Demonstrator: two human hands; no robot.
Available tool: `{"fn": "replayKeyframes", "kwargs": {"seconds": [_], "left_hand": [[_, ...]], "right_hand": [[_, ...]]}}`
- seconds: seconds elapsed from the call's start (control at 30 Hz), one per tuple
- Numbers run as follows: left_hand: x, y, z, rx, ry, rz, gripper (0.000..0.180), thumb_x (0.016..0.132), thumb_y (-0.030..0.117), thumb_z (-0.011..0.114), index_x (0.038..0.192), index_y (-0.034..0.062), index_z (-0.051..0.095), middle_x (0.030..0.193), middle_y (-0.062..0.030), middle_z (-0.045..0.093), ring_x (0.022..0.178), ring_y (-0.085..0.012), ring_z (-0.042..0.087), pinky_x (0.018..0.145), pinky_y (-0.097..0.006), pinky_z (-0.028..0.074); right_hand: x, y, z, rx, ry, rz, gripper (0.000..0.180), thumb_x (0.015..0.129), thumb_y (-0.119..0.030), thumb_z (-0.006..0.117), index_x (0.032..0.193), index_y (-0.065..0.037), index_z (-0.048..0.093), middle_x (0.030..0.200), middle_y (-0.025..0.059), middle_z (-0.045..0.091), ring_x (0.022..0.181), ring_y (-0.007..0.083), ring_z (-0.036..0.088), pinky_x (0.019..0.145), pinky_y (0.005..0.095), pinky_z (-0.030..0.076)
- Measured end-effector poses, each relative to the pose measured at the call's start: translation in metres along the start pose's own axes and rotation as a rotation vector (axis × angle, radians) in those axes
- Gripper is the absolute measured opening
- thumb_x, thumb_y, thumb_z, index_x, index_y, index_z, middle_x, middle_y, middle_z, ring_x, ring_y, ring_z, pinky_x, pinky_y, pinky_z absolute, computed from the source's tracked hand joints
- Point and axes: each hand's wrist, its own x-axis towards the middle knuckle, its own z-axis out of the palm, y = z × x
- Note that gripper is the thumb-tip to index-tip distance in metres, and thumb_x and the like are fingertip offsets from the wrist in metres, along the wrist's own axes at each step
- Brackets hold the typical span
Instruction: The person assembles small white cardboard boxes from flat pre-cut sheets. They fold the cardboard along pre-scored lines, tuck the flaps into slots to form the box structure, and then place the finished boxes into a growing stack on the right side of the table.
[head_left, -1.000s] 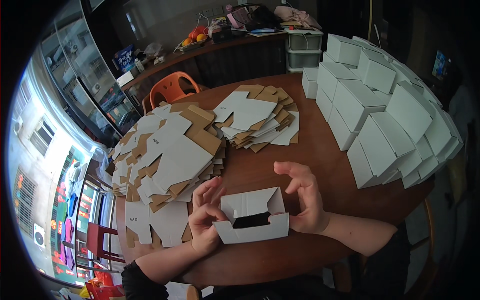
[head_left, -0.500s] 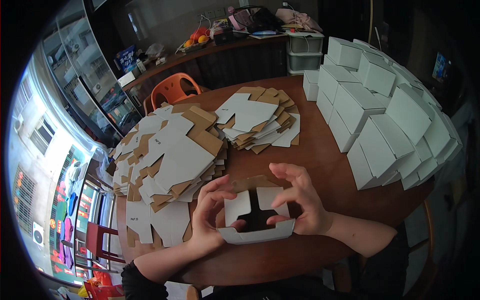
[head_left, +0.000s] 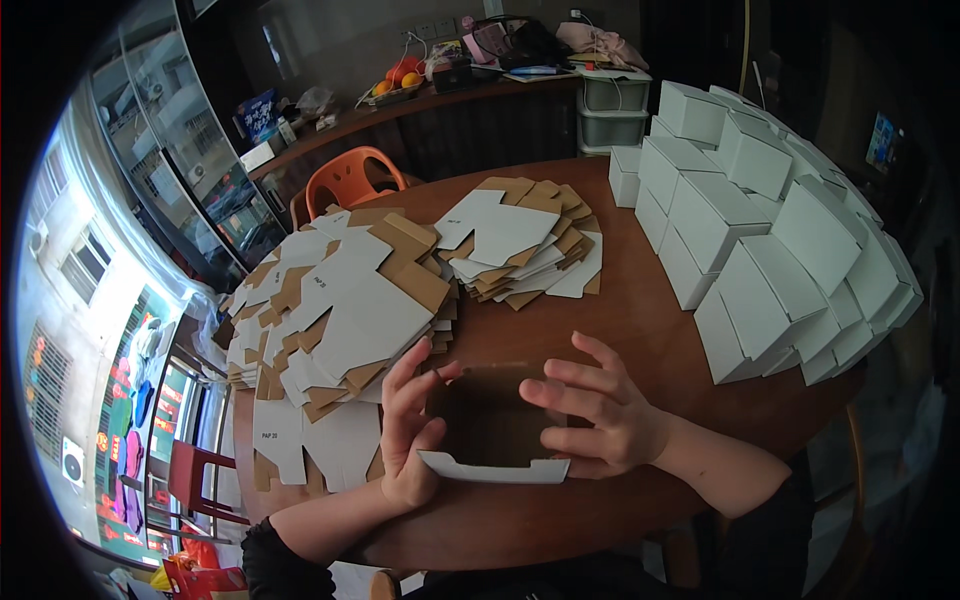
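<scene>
A small cardboard box [head_left: 490, 471], white outside and brown inside, stands partly folded at the table's near edge with its top open toward me. At its left side, my left hand [head_left: 408, 430] holds the wall with bent fingers and the thumb close to the rim. My right hand [head_left: 610, 420] grips the right side, its fingers bent over the edge and somewhat spread. The hands hide most of both side walls. Left of them lies a large pile of flat box blanks [head_left: 360, 310], white and brown. Farther back is a smaller stack of blanks [head_left: 515, 235].
Many folded white boxes [head_left: 715, 215] are piled along the right of the round brown table [head_left: 560, 335]. An orange chair [head_left: 350, 175] stands behind the table. A sideboard with fruit [head_left: 400, 83] and clutter runs along the back, with plastic drawers [head_left: 613, 95] beside it.
Two white flaps that lay inward across the box's opening no longer show, and the brown inside is visible. Both hands and the box have shifted slightly left.
</scene>
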Motion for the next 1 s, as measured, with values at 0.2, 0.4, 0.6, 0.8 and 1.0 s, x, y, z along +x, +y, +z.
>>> {"fn": "replayKeyframes", "kwargs": {"seconds": [0.2, 0.4, 0.6, 0.8, 1.0], "left_hand": [[-0.005, -0.004, -0.002, 0.008, 0.081, 0.005, 0.026, 0.096, 0.014, 0.047, 0.118, 0.0012, 0.053, 0.155, -0.0248, 0.022, 0.132, -0.0406, 0.048, 0.111, -0.054, 0.035], [-0.006, -0.010, -0.006, -0.026, 0.036, 0.057, 0.048, 0.094, 0.041, 0.058, 0.119, 0.0015, 0.049, 0.155, -0.0266, 0.021, 0.133, -0.0424, 0.046, 0.110, -0.054, 0.034], [-0.003, -0.002, -0.006, 0.138, -0.017, 0.041, 0.056, 0.092, 0.045, 0.061, 0.124, 0.0027, 0.044, 0.155, -0.0289, 0.018, 0.134, -0.0426, 0.044, 0.111, -0.054, 0.032], [-0.006, -0.010, -0.010, 0.003, -0.003, 0.043, 0.046, 0.088, 0.023, 0.065, 0.123, 0.0035, 0.044, 0.156, -0.0282, 0.018, 0.134, -0.0417, 0.043, 0.112, -0.054, 0.030], [-0.002, -0.006, -0.006, 0.075, -0.027, 0.064, 0.046, 0.081, 0.006, 0.063, 0.123, 0.0051, 0.043, 0.156, -0.0274, 0.017, 0.137, -0.0401, 0.042, 0.113, -0.054, 0.030]], "right_hand": [[-0.002, 0.008, -0.009, -0.086, 0.020, 0.005, 0.028, 0.092, -0.037, 0.061, 0.083, -0.011, 0.065, 0.133, 0.0059, 0.060, 0.130, 0.0259, 0.049, 0.118, 0.0565, 0.026], [-0.003, 0.008, -0.006, -0.093, 0.094, 0.030, 0.055, 0.101, -0.057, 0.042, 0.085, -0.010, 0.066, 0.122, 0.0068, 0.064, 0.124, 0.0264, 0.053, 0.116, 0.0550, 0.028], [-0.002, 0.008, -0.005, -0.062, 0.134, 0.055, 0.039, 0.097, -0.050, 0.057, 0.096, -0.010, 0.061, 0.115, 0.0055, 0.066, 0.120, 0.0262, 0.055, 0.115, 0.0554, 0.029], [-0.002, 0.011, -0.001, 0.025, 0.181, 0.062, 0.035, 0.086, -0.034, 0.074, 0.104, -0.013, 0.051, 0.113, 0.0048, 0.065, 0.119, 0.0260, 0.056, 0.115, 0.0570, 0.029], [-0.002, 0.010, 0.002, -0.013, 0.180, 0.064, 0.034, 0.077, -0.013, 0.071, 0.106, -0.015, 0.053, 0.111, 0.0042, 0.063, 0.118, 0.0262, 0.056, 0.116, 0.0574, 0.028]]}}
